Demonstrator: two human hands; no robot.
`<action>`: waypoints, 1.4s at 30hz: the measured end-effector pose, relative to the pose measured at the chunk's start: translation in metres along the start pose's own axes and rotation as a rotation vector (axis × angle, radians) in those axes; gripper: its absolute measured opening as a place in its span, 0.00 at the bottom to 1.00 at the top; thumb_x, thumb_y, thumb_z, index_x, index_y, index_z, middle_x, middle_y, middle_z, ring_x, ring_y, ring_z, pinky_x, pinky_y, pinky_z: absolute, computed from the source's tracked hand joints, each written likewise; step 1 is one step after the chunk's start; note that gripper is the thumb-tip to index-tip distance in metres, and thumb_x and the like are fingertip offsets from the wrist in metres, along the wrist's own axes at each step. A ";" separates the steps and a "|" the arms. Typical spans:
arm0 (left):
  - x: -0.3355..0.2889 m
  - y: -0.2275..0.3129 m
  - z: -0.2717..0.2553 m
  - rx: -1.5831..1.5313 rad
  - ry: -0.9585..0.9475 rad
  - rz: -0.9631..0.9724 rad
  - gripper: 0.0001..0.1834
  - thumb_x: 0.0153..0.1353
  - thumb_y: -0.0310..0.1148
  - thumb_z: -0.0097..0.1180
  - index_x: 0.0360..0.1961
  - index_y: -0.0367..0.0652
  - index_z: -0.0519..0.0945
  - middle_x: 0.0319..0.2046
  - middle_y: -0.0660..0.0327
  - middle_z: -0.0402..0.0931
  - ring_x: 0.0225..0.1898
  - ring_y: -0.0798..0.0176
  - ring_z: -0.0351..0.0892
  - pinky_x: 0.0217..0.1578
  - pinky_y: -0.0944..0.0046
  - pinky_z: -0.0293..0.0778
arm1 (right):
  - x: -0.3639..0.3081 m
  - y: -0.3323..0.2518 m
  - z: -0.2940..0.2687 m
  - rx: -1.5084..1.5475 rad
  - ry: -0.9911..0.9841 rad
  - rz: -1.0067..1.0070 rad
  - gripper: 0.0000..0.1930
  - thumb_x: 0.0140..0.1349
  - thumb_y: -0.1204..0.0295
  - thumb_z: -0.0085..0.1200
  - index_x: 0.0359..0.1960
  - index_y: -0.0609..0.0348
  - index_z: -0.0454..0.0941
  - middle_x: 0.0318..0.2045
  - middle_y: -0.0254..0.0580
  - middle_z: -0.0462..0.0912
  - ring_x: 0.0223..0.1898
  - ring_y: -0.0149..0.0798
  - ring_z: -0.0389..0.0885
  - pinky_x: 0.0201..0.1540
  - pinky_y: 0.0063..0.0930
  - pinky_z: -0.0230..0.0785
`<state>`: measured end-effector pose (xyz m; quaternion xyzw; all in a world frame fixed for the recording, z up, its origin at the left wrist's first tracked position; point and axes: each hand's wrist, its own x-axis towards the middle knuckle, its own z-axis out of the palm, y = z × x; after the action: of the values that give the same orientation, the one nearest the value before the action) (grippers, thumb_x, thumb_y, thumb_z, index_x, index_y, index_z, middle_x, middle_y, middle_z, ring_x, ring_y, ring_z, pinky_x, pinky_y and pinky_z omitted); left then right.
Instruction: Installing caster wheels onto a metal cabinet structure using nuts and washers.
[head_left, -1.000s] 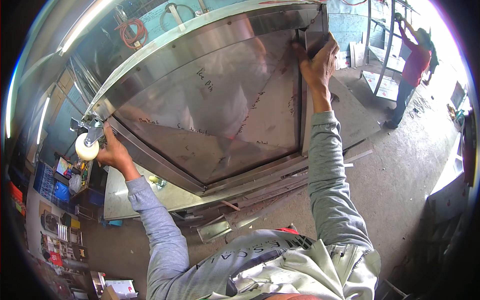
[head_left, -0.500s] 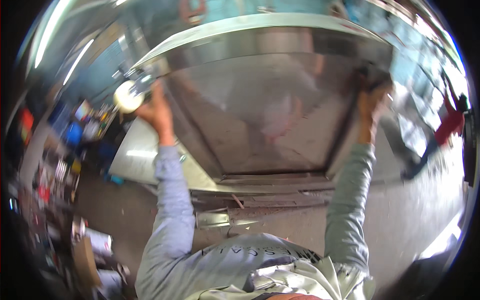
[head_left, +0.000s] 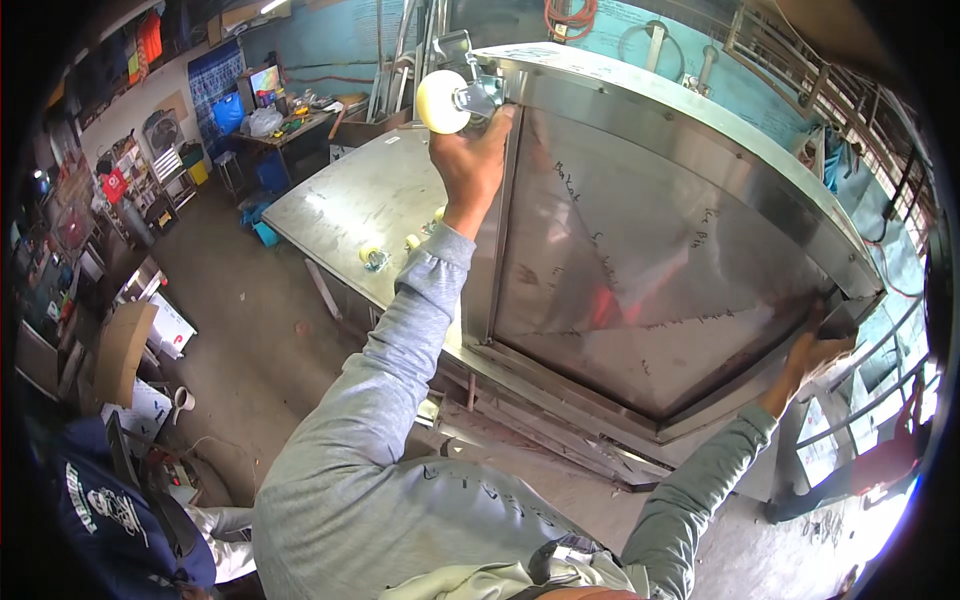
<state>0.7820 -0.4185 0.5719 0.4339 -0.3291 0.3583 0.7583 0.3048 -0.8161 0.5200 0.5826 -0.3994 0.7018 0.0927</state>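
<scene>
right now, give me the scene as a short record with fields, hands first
left hand: gripping the upper-left corner of the stainless-steel framed panel, just below the caster
right hand: gripping the panel's right corner
panel: tilted, dark handwriting on its face
caster: cream wheel, at the panel's upper-left corner
worktable: left of the panel, loose casters on top
wall: coiled orange hose
</scene>
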 end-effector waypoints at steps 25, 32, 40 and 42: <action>0.003 0.010 -0.014 0.099 0.039 0.147 0.26 0.52 0.25 0.81 0.51 0.35 0.81 0.49 0.53 0.73 0.52 0.50 0.77 0.56 0.49 0.75 | -0.002 0.005 -0.002 0.070 -0.031 0.008 0.61 0.58 0.27 0.70 0.71 0.76 0.64 0.59 0.65 0.73 0.62 0.66 0.75 0.65 0.59 0.72; 0.009 0.013 -0.022 0.137 0.012 0.170 0.27 0.49 0.26 0.81 0.49 0.37 0.81 0.46 0.54 0.75 0.47 0.51 0.78 0.50 0.51 0.78 | -0.003 -0.013 -0.009 -0.002 -0.039 -0.002 0.57 0.59 0.28 0.70 0.68 0.73 0.67 0.56 0.62 0.75 0.59 0.63 0.78 0.63 0.58 0.74; 0.008 0.027 -0.016 0.340 0.113 0.120 0.30 0.44 0.29 0.84 0.50 0.41 0.84 0.45 0.55 0.85 0.44 0.48 0.87 0.47 0.51 0.83 | -0.006 -0.011 -0.007 -0.015 -0.044 0.020 0.59 0.60 0.27 0.68 0.71 0.73 0.66 0.57 0.64 0.75 0.62 0.67 0.77 0.65 0.61 0.71; 0.008 0.021 -0.016 0.293 0.120 0.120 0.30 0.43 0.29 0.85 0.50 0.41 0.84 0.43 0.56 0.87 0.43 0.48 0.87 0.48 0.51 0.83 | -0.006 -0.012 -0.007 -0.023 -0.047 0.016 0.59 0.60 0.27 0.68 0.71 0.72 0.65 0.57 0.64 0.75 0.62 0.67 0.77 0.65 0.62 0.71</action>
<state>0.7724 -0.3948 0.5809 0.4971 -0.2528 0.4724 0.6825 0.3086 -0.8013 0.5202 0.5946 -0.4140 0.6840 0.0846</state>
